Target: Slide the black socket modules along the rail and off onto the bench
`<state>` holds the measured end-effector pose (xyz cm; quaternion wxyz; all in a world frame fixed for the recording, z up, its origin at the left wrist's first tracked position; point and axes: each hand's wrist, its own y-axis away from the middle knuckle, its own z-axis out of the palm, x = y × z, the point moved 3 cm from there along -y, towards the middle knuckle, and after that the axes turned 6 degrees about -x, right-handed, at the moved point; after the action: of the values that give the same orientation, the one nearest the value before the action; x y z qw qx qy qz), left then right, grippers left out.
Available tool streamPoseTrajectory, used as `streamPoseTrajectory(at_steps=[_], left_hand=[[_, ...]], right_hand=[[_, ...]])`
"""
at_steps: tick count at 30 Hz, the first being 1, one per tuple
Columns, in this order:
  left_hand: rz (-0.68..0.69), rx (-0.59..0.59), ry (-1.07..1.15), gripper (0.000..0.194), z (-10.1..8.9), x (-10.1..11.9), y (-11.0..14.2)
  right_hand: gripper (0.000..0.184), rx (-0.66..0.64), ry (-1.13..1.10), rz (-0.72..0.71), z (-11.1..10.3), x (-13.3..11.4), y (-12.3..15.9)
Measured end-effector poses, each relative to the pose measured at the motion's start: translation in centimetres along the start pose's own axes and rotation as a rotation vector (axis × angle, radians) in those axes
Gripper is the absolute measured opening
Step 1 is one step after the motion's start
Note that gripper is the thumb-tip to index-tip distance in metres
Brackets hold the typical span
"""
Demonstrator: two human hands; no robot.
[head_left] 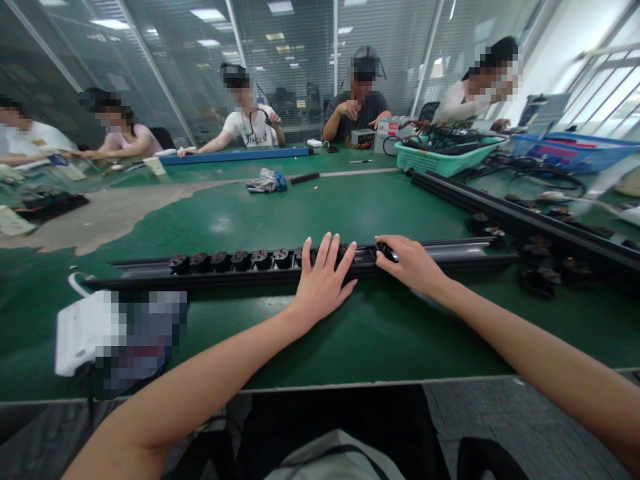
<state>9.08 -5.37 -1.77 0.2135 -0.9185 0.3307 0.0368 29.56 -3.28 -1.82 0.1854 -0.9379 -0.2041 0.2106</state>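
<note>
A long black rail lies across the green table before me, with a row of round black socket-like modules seated in its channel. My left hand rests on the rail with its fingers spread over part of the row, hiding some modules. Just to its right, my right hand pinches another black module between thumb and fingers, at the rail's channel. How far that module sits in the channel is partly hidden by my fingers.
Loose black modules lie to the right beside a second long black rail. Farther back stand a green basket of cables and a blue basket. A white device sits front left. Several people sit across the table.
</note>
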Motion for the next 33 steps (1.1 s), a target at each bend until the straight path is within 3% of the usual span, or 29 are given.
streamPoseTrajectory(at_steps=[9,22,33], left_hand=[[-0.005,-0.007,-0.018,0.066,0.1,0.0,0.1],[-0.024,-0.011,-0.006,0.064,0.0,0.0,0.1],[-0.017,-0.012,-0.006,0.065,0.1,0.0,0.0]], right_hand=[[0.034,-0.028,0.084,0.003,-0.4,0.2,0.1],[0.030,-0.104,0.364,-0.215,-3.2,1.3,-0.1],[0.031,-0.137,0.354,-0.214,-2.8,2.0,-0.2]])
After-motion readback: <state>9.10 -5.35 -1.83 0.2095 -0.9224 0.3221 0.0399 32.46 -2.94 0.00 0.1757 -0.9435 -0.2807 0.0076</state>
